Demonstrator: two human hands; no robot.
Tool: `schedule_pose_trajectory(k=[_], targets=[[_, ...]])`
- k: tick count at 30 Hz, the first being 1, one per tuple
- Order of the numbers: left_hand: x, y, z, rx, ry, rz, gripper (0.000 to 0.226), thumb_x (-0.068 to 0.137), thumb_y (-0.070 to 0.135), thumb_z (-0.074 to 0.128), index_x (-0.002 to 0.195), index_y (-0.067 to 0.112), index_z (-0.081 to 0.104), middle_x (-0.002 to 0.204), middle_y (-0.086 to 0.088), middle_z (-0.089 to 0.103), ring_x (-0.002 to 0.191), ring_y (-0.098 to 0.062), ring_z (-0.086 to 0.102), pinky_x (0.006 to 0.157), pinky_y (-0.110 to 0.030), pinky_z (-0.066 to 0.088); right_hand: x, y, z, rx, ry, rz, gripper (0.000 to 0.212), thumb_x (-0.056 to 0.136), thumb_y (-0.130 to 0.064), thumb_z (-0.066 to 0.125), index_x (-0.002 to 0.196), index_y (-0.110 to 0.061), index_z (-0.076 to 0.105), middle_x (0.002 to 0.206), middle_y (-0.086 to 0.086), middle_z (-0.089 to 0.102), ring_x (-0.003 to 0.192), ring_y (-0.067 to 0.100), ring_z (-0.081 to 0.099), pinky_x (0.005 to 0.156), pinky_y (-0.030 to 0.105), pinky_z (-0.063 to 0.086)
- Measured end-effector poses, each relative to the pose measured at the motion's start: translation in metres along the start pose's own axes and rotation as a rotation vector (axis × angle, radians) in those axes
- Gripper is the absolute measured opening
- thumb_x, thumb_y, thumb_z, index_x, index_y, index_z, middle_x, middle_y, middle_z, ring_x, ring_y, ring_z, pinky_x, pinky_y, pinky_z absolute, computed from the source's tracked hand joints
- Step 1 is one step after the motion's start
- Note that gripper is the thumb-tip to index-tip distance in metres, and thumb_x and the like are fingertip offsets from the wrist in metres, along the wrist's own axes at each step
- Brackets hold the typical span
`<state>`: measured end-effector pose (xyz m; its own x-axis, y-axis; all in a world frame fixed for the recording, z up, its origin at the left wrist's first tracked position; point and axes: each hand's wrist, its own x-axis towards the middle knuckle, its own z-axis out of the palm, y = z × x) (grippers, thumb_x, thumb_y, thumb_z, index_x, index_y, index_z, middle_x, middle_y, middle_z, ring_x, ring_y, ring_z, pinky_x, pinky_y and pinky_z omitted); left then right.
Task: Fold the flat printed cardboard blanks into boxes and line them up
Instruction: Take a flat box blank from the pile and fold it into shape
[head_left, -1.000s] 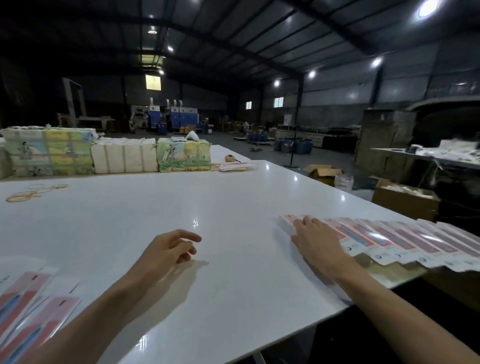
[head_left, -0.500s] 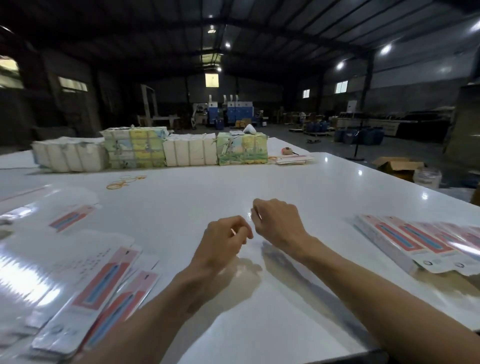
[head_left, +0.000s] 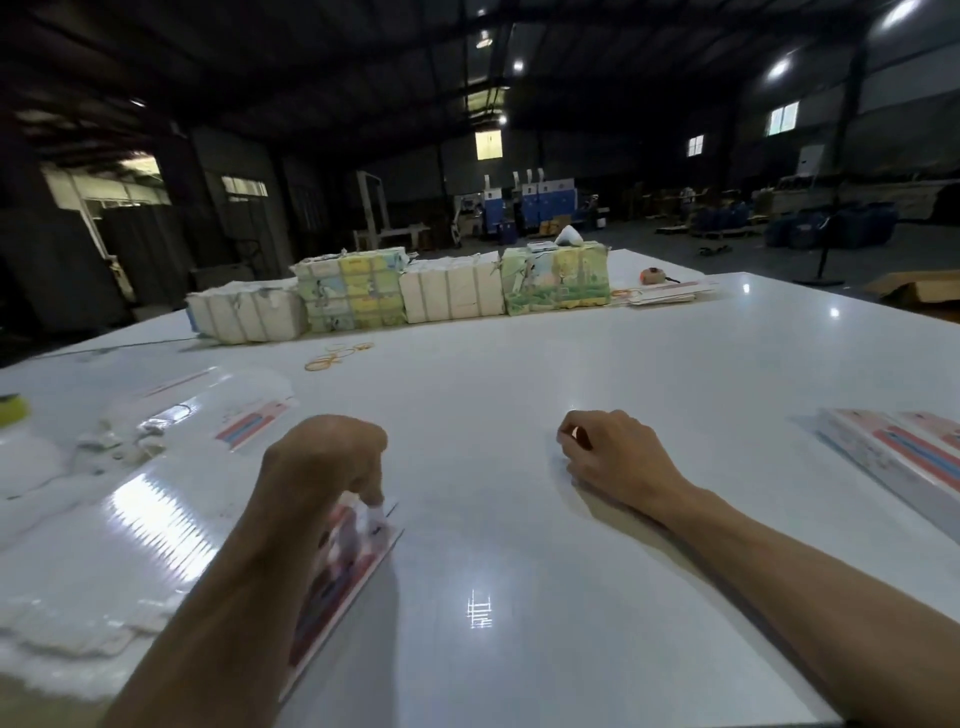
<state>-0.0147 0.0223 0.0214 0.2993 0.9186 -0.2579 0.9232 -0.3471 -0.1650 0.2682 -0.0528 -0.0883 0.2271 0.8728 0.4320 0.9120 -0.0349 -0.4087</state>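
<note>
Cardboard blank (head_left: 358, 551): flat, glossy, pink-and-blue print; it lies toward the near left corner of the table (head_left: 519, 405), on the right fringe of a spread stack of blanks (head_left: 135, 545); likely very light and thin, stiff across its panels but ready to bend at the creases; the glossy face looks slippery, so sheets may slide or cling together; best taken at the far end flap or along the free long edge, peeling one sheet off. Left hand (head_left: 322, 467) is curled downward, fingertips (head_left: 375, 500) on the blank's far end, apparently pinching the flap. Right hand (head_left: 618, 457) rests on the bare table middle, well apart from the left, fingers loosely curled, holding nothing. Folded boxes (head_left: 893, 457) sit in a row at the right edge.
</note>
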Motion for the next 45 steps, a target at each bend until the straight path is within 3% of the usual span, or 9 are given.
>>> schedule_pose_trajectory(k=[5, 12, 16, 21, 25, 30, 33, 39, 45], targets=[[-0.001, -0.034, 0.03, 0.099, 0.008, -0.24, 0.081, 0.066, 0.065, 0.089, 0.125, 0.015, 0.063, 0.112, -0.001, 0.071, 0.1, -0.021, 0.068, 0.089, -0.036, 0.055, 0.0, 0.003, -0.002, 0.044, 0.036, 0.01, 0.017, 0.1, -0.025, 0.054, 0.089, -0.027, 0.068, 0.071, -0.016, 0.066, 0.07, 0.009, 0.06, 0.059, 0.029, 0.038], [0.011, -0.049, 0.027, -0.032, -0.023, -0.314, 0.092, 0.051, 0.073, 0.091, 0.117, 0.021, 0.053, 0.104, 0.002, 0.066, 0.096, -0.019, 0.065, 0.091, -0.039, 0.053, -0.004, 0.0, -0.007, 0.096, 0.025, 0.035, 0.017, 0.101, -0.023, 0.056, 0.092, -0.024, 0.071, 0.07, -0.016, 0.065, 0.069, 0.01, 0.062, 0.06, 0.028, 0.042], [0.011, -0.059, 0.026, -0.122, -0.04, -0.306, 0.088, 0.042, 0.074, 0.093, 0.102, 0.023, 0.053, 0.096, 0.005, 0.065, 0.083, -0.014, 0.062, 0.064, -0.027, 0.045, -0.005, -0.001, -0.009, 0.096, 0.012, 0.036, 0.018, 0.101, -0.023, 0.056, 0.094, -0.022, 0.072, 0.072, -0.015, 0.065, 0.07, 0.011, 0.062, 0.061, 0.028, 0.044], [0.02, -0.061, 0.019, -0.347, 0.195, -0.216, 0.043, 0.082, 0.043, 0.086, 0.107, 0.019, 0.06, 0.084, -0.001, 0.073, 0.069, -0.013, 0.074, 0.052, -0.026, 0.051, -0.004, 0.0, -0.007, 0.098, 0.0, 0.037, 0.018, 0.1, -0.024, 0.056, 0.092, -0.024, 0.072, 0.071, -0.015, 0.065, 0.069, 0.009, 0.061, 0.061, 0.027, 0.041], [0.02, -0.041, 0.003, -0.577, 0.196, -0.005, 0.03, 0.094, 0.03, 0.074, 0.117, 0.014, 0.064, 0.092, -0.006, 0.077, 0.076, -0.021, 0.078, 0.069, -0.037, 0.063, -0.002, 0.001, -0.006, 0.118, 0.01, 0.038, 0.018, 0.1, -0.026, 0.057, 0.091, -0.026, 0.072, 0.069, -0.017, 0.066, 0.067, 0.005, 0.061, 0.061, 0.027, 0.04], [0.019, 0.023, -0.011, -1.353, -0.235, 0.447, 0.045, 0.098, 0.02, 0.069, 0.136, 0.005, 0.052, 0.112, -0.018, 0.078, 0.104, -0.037, 0.076, 0.079, -0.047, 0.065, 0.0, -0.002, -0.009, 0.21, 0.185, -0.006, 0.015, 0.101, -0.021, 0.059, 0.095, -0.024, 0.072, 0.062, -0.012, 0.065, 0.062, 0.011, 0.062, 0.062, 0.034, 0.049], [0.027, 0.07, 0.005, -1.545, -0.453, 0.562, 0.048, 0.098, 0.025, 0.066, 0.14, 0.009, 0.049, 0.122, -0.021, 0.074, 0.107, -0.039, 0.075, 0.08, -0.047, 0.065, 0.0, -0.004, -0.014, 0.318, 0.368, -0.045, 0.015, 0.105, -0.013, 0.057, 0.111, -0.017, 0.07, 0.073, -0.005, 0.067, 0.065, 0.013, 0.064, 0.065, 0.035, 0.055], [0.042, 0.122, 0.059, -1.652, -0.464, 0.629, 0.063, 0.1, 0.065, 0.048, 0.136, 0.016, 0.062, 0.121, -0.014, 0.076, 0.098, -0.032, 0.078, 0.076, -0.038, 0.063, 0.002, -0.007, -0.02, 0.371, 0.496, -0.084, 0.028, 0.108, -0.016, 0.055, 0.135, -0.017, 0.059, 0.116, -0.002, 0.06, 0.099, 0.002, 0.059, 0.084, 0.008, 0.051], [0.046, 0.118, 0.068, -1.801, -0.421, 0.661, 0.073, 0.098, 0.079, 0.034, 0.126, 0.019, 0.067, 0.107, -0.017, 0.078, 0.09, -0.038, 0.078, 0.069, -0.04, 0.064, 0.001, -0.01, -0.015, 0.137, 0.225, -0.126, 0.034, 0.107, -0.033, 0.057, 0.135, -0.018, 0.069, 0.136, -0.002, 0.05, 0.13, 0.018, 0.05, 0.097, 0.046, 0.059]])
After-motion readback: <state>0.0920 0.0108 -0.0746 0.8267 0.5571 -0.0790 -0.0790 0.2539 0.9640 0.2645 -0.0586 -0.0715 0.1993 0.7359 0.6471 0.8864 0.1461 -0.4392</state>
